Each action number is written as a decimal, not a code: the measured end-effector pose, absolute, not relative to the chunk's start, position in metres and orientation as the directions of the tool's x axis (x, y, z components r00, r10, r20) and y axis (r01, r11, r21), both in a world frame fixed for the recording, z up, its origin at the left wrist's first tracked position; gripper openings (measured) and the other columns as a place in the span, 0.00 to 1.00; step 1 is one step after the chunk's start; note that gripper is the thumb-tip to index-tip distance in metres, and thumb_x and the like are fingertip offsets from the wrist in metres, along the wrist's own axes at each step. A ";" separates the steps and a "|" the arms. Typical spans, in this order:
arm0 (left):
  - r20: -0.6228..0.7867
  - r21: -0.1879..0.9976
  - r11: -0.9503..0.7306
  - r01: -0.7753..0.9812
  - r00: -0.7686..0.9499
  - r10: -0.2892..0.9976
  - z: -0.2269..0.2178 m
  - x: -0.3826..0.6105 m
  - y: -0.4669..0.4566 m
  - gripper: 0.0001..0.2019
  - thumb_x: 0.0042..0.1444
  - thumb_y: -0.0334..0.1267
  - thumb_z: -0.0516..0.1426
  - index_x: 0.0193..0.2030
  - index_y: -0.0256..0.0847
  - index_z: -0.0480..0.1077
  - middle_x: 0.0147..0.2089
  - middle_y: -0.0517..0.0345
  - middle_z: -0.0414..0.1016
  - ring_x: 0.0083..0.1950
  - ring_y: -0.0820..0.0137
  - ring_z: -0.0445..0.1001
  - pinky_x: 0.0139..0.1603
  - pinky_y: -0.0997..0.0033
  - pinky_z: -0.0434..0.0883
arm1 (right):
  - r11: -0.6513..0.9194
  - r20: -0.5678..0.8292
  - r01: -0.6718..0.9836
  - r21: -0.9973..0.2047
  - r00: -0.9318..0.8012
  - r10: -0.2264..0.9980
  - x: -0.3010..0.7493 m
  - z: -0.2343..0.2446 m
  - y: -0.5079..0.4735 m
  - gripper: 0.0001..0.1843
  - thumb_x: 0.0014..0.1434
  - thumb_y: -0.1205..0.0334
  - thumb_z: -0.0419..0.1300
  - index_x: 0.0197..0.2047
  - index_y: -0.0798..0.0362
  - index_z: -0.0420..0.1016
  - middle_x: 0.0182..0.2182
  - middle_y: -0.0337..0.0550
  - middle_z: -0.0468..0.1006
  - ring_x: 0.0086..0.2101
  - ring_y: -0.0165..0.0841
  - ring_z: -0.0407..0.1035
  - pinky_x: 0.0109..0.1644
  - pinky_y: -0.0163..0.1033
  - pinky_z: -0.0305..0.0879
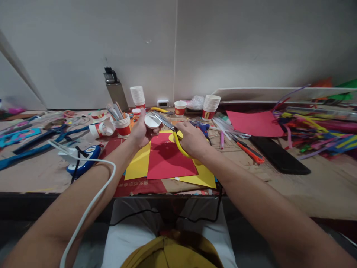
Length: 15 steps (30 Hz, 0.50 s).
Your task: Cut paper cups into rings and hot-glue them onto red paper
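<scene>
My left hand point(141, 132) is closed around a small white paper cup point(152, 121), its open mouth turned towards me. In my right hand point(192, 139) are yellow-handled scissors point(178, 143); their metal blades point(164, 122) reach the cup's rim. Both hands hover above a red paper sheet point(169, 158) that lies on yellow sheets point(138, 163) on the desk.
Stacks of paper cups point(137, 96) point(210, 106), a cup full of tools point(121, 123), a metal flask point(115, 89), a glue gun point(202, 128), an orange cutter point(251, 152), a black phone point(279, 158), a red sheet point(255, 123) and pipe cleaners point(315, 130) crowd the desk. A white cable point(89, 208) crosses my left arm.
</scene>
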<state>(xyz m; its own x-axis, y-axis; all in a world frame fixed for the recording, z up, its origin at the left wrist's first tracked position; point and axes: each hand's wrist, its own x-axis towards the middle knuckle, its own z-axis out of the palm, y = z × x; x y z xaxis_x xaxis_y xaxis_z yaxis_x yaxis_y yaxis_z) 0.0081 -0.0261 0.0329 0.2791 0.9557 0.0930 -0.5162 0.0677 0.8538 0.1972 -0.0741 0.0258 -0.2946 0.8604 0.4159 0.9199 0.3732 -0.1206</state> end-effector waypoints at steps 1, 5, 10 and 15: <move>0.095 0.856 0.068 -0.512 0.286 0.953 0.033 0.007 -0.025 0.31 0.58 0.66 0.45 0.29 0.37 0.67 0.18 0.59 0.67 0.15 0.79 0.62 0.14 0.80 0.55 | 0.368 0.412 0.922 -0.118 -0.292 0.863 0.197 0.026 -0.074 0.18 0.62 0.59 0.52 0.54 0.50 0.70 0.48 0.51 0.74 0.42 0.41 0.71 0.41 0.41 0.63; 0.049 0.865 0.109 -0.490 0.297 0.954 0.035 0.004 -0.024 0.32 0.57 0.67 0.44 0.28 0.37 0.67 0.19 0.56 0.69 0.14 0.79 0.62 0.13 0.80 0.53 | 0.381 0.414 0.917 -0.116 -0.305 0.858 0.197 0.026 -0.074 0.17 0.61 0.60 0.53 0.53 0.49 0.71 0.47 0.50 0.75 0.43 0.41 0.70 0.42 0.41 0.63; 0.073 0.837 0.063 -0.543 0.224 0.972 0.037 0.010 -0.027 0.32 0.56 0.68 0.44 0.30 0.37 0.67 0.21 0.56 0.71 0.17 0.76 0.67 0.14 0.78 0.55 | 0.364 0.411 0.923 -0.128 -0.284 0.866 0.196 0.025 -0.074 0.17 0.61 0.61 0.53 0.53 0.49 0.71 0.48 0.50 0.75 0.45 0.42 0.70 0.44 0.41 0.63; 0.105 0.816 0.010 -0.579 0.165 0.981 0.035 0.014 -0.030 0.28 0.58 0.65 0.47 0.30 0.38 0.66 0.20 0.60 0.68 0.17 0.76 0.66 0.15 0.78 0.57 | 0.333 0.401 0.938 -0.099 -0.268 0.876 0.197 0.027 -0.075 0.18 0.61 0.60 0.53 0.54 0.48 0.69 0.50 0.50 0.74 0.42 0.41 0.71 0.41 0.42 0.63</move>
<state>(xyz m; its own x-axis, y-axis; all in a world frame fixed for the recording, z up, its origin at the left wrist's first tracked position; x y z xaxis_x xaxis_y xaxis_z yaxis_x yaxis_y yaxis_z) 0.0137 -0.0298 0.0353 0.1646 0.9808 0.1046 -0.5786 0.0101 0.8155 0.1968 -0.0749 0.0272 -0.2685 0.8758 0.4010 0.9378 0.3328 -0.0990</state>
